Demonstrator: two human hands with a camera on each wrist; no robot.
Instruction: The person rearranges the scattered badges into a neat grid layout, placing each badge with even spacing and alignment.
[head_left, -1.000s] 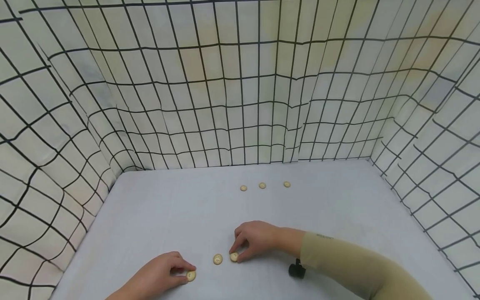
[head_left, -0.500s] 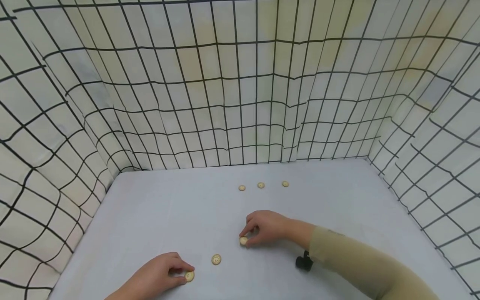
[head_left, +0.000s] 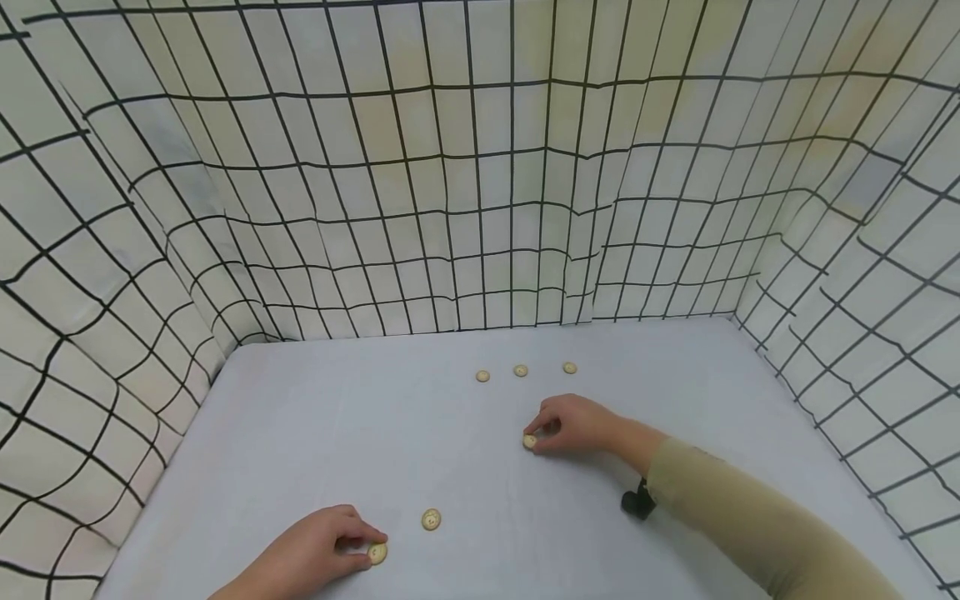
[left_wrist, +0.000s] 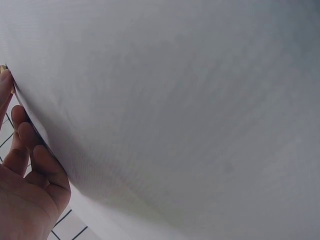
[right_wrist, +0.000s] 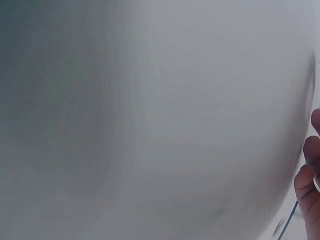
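Note:
In the head view my left hand (head_left: 318, 542) pinches a pale wooden button (head_left: 377, 553) between thumb and finger, low over the white tabletop (head_left: 300, 433). Up and to the right, my right hand (head_left: 573, 423) pinches a second button (head_left: 530, 442) by its edge. Between the hands, nearer the left one, a loose button (head_left: 431, 520) lies flat. The left wrist view shows the curled fingers of my left hand (left_wrist: 37, 175) at the left edge, with only a sliver of its button. In the right wrist view only fingertips of my right hand (right_wrist: 309, 175) appear; its button is hidden.
Beyond my right hand lie three more buttons, a left one (head_left: 483, 376), a middle one (head_left: 521, 370) and a right one (head_left: 570, 367), in a rough row. White walls with a black grid (head_left: 480, 208) enclose the table's back and sides. A black wrist camera (head_left: 637, 502) hangs under the right forearm.
My right hand has carried its button away from beside the loose one, rightward and farther back toward the row. My left hand stays in place with its button.

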